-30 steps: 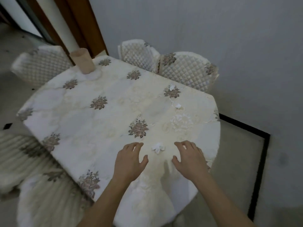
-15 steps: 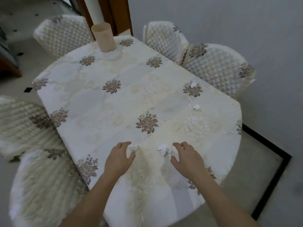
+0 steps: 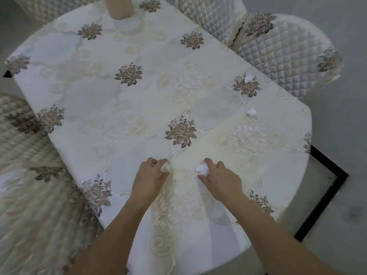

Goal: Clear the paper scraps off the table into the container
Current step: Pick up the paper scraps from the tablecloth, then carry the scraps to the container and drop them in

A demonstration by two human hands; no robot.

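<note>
Two hands [image 3: 186, 179] near table [image 3: 218, 245] edge

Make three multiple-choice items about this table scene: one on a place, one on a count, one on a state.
1. Where does the container stand?
A. far end of the table
B. on a chair
C. beside the hands

2. How many paper scraps lie untouched past the hands?
A. none
B. two
C. five

3. What is the right hand doing?
A. resting flat
B. closing fingers on a scrap
C. holding the container

Key: 1 A, it stands at the table's far edge. 2 B, one scrap and another. 3 B, fingers curl around the white scrap.
</note>
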